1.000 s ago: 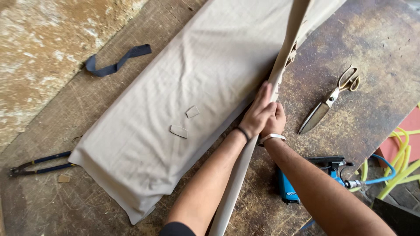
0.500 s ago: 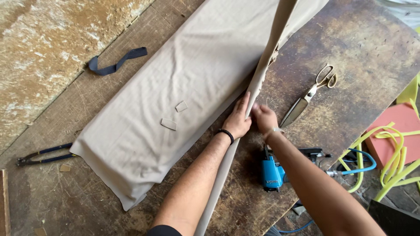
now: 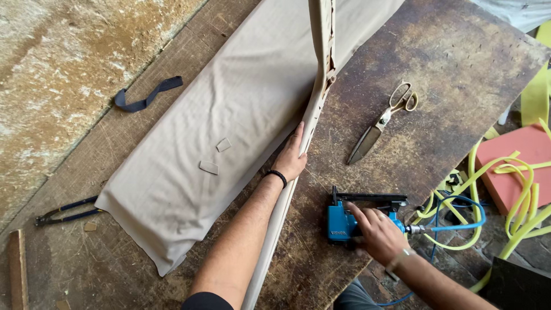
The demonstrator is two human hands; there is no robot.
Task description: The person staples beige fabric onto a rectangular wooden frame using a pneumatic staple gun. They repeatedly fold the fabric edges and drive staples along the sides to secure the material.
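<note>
A long panel stands on edge across the wooden workbench [image 3: 436, 57], with beige fabric [image 3: 229, 132] draped off its left side and pulled over its edge [image 3: 319, 86]. My left hand [image 3: 293, 158] lies flat against that fabric-covered edge, a black band on the wrist. My right hand [image 3: 376, 232] rests on a blue pneumatic staple gun [image 3: 344, 221] lying on the bench by the near right edge; its fingers curl over the body. A blue air hose [image 3: 459, 221] runs from the gun to the right.
Large scissors [image 3: 381, 120] lie on the bench right of the panel. Two small cloth scraps [image 3: 213, 158] sit on the fabric. A dark strap [image 3: 146, 97] and pliers [image 3: 66, 211] lie at the left. Yellow strips [image 3: 516, 189] and an orange foam block [image 3: 513, 166] sit off the right edge.
My right hand left the panel's edge and moved down right onto the blue staple gun. My left hand stays pressed on the fabric edge.
</note>
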